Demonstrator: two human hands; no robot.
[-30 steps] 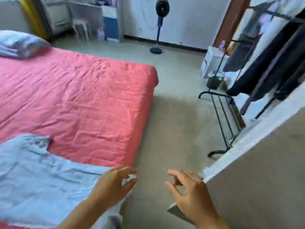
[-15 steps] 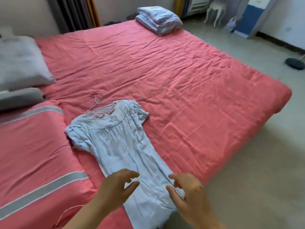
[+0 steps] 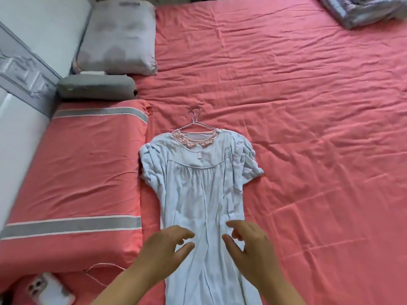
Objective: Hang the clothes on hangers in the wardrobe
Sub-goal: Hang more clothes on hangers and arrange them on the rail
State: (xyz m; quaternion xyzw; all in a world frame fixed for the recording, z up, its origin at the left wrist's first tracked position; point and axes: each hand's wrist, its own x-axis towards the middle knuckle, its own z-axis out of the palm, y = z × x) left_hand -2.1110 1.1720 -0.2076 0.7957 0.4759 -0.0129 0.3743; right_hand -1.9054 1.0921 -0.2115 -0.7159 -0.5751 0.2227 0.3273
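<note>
- no legible text, brand, number or sign appears anywhere in the head view.
- small white tag inside the neckline of the light blue nightdress: too small and blurred to read.
- back of the white phone at the lower left: no marking can be made out.
- folded patterned bedding at the upper right: print only, no characters readable.
</note>
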